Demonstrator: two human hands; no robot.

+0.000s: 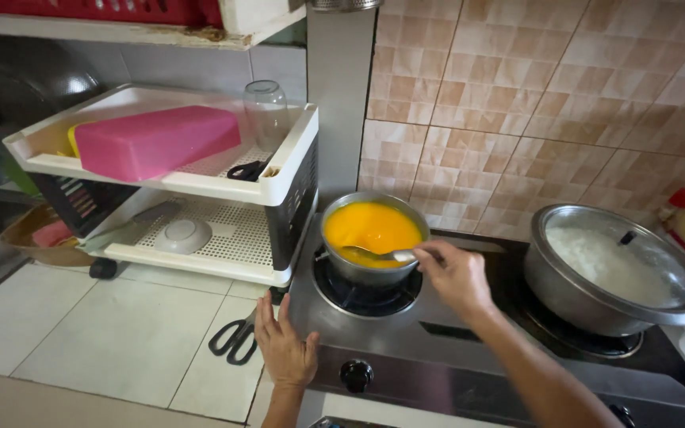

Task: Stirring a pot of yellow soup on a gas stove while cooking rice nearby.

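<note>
Stirring now: my right hand is pinching a slim metal spoon by its stiff, likely slippery handle end inside the small steel pot of sloshy orange liquid on the stove's left burner, while my left hand is resting spread on its front-left corner.

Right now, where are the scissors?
In the head view, the black-handled scissors lie on the white tiled counter, just left of the left hand and the stove.

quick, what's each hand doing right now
Left hand: open, flat on the stove's front edge, holding nothing.
Right hand: closed on the spoon in the pot of orange liquid.
</note>
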